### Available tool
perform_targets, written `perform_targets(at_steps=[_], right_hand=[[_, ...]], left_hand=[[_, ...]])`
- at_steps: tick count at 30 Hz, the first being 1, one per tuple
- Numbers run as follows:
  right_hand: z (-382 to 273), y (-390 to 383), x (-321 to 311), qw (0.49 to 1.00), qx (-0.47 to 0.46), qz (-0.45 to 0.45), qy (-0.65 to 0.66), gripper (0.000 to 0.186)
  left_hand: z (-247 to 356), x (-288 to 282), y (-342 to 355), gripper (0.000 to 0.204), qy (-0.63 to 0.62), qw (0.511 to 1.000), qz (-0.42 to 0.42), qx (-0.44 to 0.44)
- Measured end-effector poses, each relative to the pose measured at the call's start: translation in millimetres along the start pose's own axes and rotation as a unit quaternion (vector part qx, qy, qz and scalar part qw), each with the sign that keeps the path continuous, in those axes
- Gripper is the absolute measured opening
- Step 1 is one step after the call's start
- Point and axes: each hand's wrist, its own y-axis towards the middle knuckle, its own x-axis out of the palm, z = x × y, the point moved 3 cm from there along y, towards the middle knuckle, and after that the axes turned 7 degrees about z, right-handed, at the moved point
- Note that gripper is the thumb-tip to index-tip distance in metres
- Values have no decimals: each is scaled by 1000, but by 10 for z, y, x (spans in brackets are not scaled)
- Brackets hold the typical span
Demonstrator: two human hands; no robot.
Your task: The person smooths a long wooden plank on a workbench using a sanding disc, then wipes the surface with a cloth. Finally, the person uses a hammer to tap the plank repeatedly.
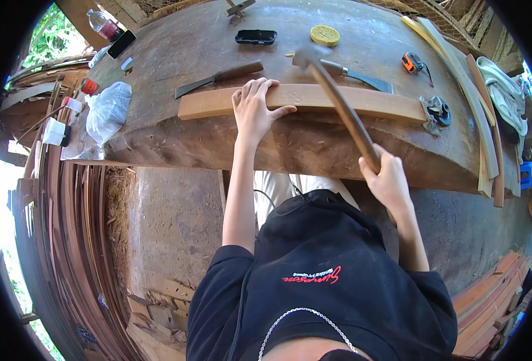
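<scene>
A long squared piece of light-brown wood [350, 102] lies crosswise near the front of the workbench [176, 141]. My left hand [255, 108] grips it left of its middle, fingers bent over the far edge and thumb stretched to the right. My right hand [387, 177] is closed round the wooden handle of a hammer [345, 108]. The slightly blurred hammer head shows beyond the wood, and the handle crosses in front of it. Behind the wood lie two wide-bladed chisels, one at left [218, 78] and one at right [367, 80], the latter partly hidden by the hammer.
Farther back are a black case [256, 37], a round yellow object [325, 35] and an orange tape measure [415, 62]. A dark ring-shaped roll [439, 112] sits at the wood's right end. At left are a filled plastic bag [109, 111], phone [121, 44] and bottle [104, 25]. Long strips [458, 84] line the right.
</scene>
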Motion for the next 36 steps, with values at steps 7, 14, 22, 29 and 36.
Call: perform_targets(at_steps=[7, 14, 22, 29, 36], right_hand=[[148, -140, 309, 998, 47, -34, 26, 14], [-18, -93, 33, 997, -3, 52, 49, 13], [388, -265, 282, 999, 35, 6, 16, 15], [285, -180, 53, 980, -55, 178, 74, 18], [304, -234, 76, 997, -35, 73, -5, 13]], left_hand=[[16, -6, 66, 67, -7, 1000, -4, -2], [9, 7, 49, 67, 14, 1000, 9, 5], [-4, 3, 38, 68, 6, 1000, -3, -1], [16, 8, 43, 68, 11, 1000, -3, 0], [-25, 8, 31, 69, 6, 1000, 13, 0]])
